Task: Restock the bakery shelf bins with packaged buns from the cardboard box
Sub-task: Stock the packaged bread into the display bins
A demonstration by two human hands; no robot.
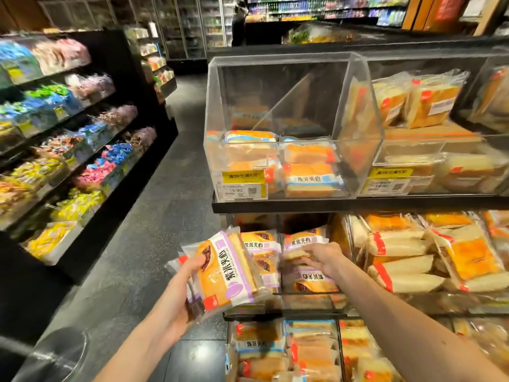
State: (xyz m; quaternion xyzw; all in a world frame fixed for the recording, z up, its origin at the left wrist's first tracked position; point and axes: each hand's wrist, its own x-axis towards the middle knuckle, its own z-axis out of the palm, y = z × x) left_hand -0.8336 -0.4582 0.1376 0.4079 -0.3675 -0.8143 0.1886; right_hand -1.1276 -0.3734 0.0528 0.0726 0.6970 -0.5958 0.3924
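My left hand [180, 295] grips a small stack of purple-labelled packaged buns [228, 274], held upright just left of the middle shelf. My right hand [322, 257] reaches into the middle-shelf clear bin [305, 297], its fingers on a bun pack [296, 254] lying among other purple-labelled packs [311, 282]. Whether the fingers curl round that pack is not visible. The cardboard box is out of view.
Above stands a clear acrylic bin [220, 111] with blue-labelled buns and a yellow price tag [242, 177]. Red-labelled packs [405, 271] fill the bins to the right. More buns sit on the bottom shelf [286, 351]. A candy rack [68, 139] lines the aisle's left side.
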